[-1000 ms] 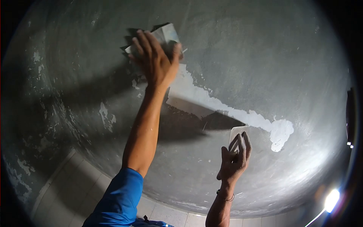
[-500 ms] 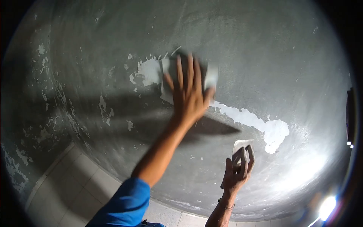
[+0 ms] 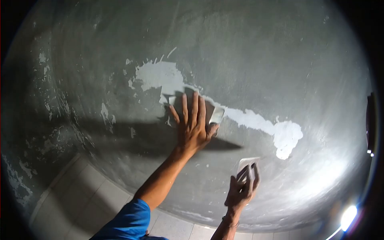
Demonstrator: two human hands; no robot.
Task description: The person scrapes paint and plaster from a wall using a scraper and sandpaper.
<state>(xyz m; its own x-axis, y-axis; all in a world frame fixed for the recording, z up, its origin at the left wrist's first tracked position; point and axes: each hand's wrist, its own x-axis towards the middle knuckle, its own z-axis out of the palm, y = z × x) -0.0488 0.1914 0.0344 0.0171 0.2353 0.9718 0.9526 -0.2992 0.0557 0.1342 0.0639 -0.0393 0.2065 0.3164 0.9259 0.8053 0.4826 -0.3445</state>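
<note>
My left hand [image 3: 194, 130] presses a flat, pale rectangular scraper [image 3: 217, 115] against the grey wall [image 3: 248, 52]. Its fingers are spread over the blade and the thumb holds the right edge; the palm hides most of it. White filler [image 3: 160, 76] lies in a ragged patch above this hand, and a strip runs right to a second filler blob [image 3: 288, 138]. Lower right, my right hand [image 3: 243, 186] has its fingers closed around another thin scraper [image 3: 249, 161], whose top edge pokes out past the fingertips.
Pale scuffs [image 3: 106, 114] mark the wall on the left. Light floor tiles [image 3: 94, 188] run along the wall's foot. A bright lamp [image 3: 349, 216] shines at the lower right, and the left arm casts a long shadow across the wall.
My left hand has slid down and slightly left with its scraper, uncovering more white filler above it. My right hand has shifted a little down and left, still holding its scraper.
</note>
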